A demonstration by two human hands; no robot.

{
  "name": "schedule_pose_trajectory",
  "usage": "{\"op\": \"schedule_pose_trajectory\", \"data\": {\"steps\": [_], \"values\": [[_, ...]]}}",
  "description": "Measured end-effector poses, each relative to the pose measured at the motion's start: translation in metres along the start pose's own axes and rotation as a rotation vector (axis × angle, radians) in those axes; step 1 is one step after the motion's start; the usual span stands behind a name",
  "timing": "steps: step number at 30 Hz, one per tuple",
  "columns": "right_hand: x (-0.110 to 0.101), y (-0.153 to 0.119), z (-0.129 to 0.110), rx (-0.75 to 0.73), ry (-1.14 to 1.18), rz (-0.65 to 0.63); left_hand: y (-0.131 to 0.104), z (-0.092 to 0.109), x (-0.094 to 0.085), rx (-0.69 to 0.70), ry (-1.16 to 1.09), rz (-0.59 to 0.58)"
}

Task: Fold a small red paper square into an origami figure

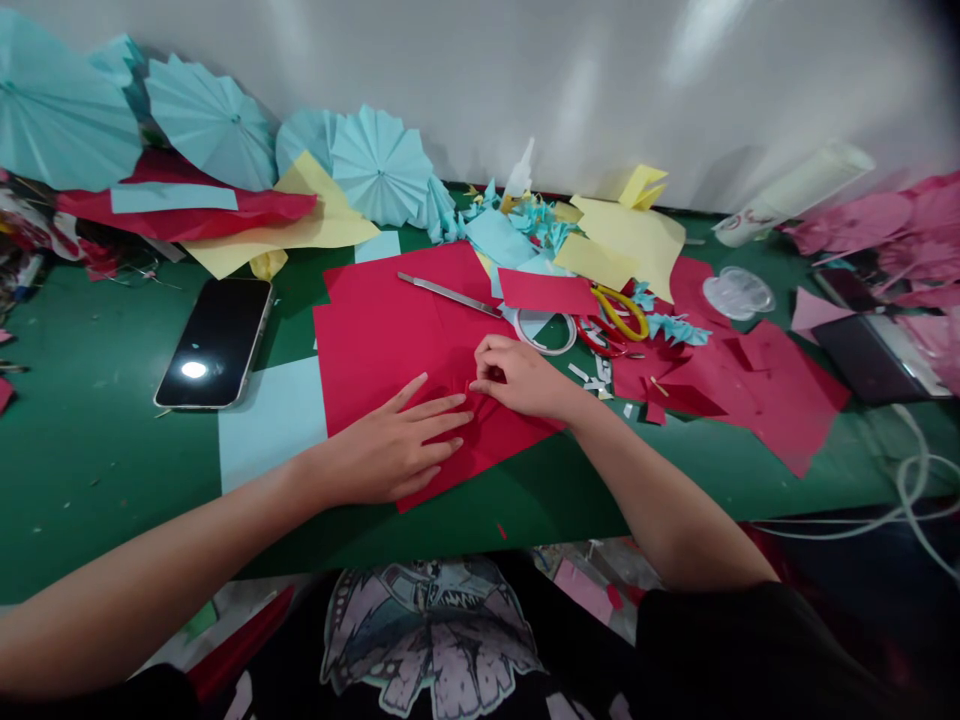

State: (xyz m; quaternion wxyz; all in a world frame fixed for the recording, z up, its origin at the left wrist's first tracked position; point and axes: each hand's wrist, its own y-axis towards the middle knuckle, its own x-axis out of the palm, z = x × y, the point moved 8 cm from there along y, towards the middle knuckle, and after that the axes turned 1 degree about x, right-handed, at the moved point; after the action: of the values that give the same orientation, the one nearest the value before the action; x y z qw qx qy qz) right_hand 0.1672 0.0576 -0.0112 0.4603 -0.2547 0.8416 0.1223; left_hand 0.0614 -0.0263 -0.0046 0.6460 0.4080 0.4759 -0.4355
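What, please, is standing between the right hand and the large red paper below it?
Nothing visible. The right hand is directly at the large red paper, with the left hand lying flat beside it. The metal cutter lies beyond the fingers, not between.

Glossy grey wall (450,60), pale light streaks (705,35), green tabletop (90,450)

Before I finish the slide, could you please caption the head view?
Left hand spread, right hand curled over red paper on a green table, pleated blue paper discs behind.
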Motion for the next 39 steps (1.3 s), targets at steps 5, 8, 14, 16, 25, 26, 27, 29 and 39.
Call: {"op": "schedule_pose_trajectory", "data": {"steps": [5, 8, 14, 16, 25, 26, 27, 29, 39], "values": [[-0.001, -0.001, 0.001, 0.009, 0.027, 0.002, -0.001, 0.001, 0.003, 0.01, 0.006, -0.002], [-0.001, -0.001, 0.001, 0.005, 0.022, -0.002, 0.0, 0.002, 0.002, 0.012, 0.012, 0.005], [0.0, -0.001, 0.002, -0.017, 0.019, -0.008, 0.001, 0.003, 0.002, 0.005, 0.006, 0.02], [0.001, -0.001, 0.001, -0.017, 0.01, -0.009, 0.001, 0.004, 0.002, 0.006, 0.006, 0.025], [0.0, -0.002, 0.001, 0.005, 0.005, -0.039, 0.001, 0.003, 0.002, -0.04, 0.048, 0.001], [0.0, -0.003, 0.0, 0.004, -0.001, -0.046, 0.001, 0.003, 0.002, -0.044, 0.052, -0.002], [0.001, -0.004, 0.0, 0.006, -0.01, -0.052, 0.001, 0.003, 0.002, -0.046, 0.056, -0.002], [0.002, -0.005, -0.001, 0.021, -0.036, -0.055, 0.001, 0.003, 0.001, -0.049, 0.063, 0.0], [-0.003, -0.004, 0.016, 0.129, -0.056, -0.005, 0.0, 0.004, 0.001, -0.038, 0.05, 0.015]]}}
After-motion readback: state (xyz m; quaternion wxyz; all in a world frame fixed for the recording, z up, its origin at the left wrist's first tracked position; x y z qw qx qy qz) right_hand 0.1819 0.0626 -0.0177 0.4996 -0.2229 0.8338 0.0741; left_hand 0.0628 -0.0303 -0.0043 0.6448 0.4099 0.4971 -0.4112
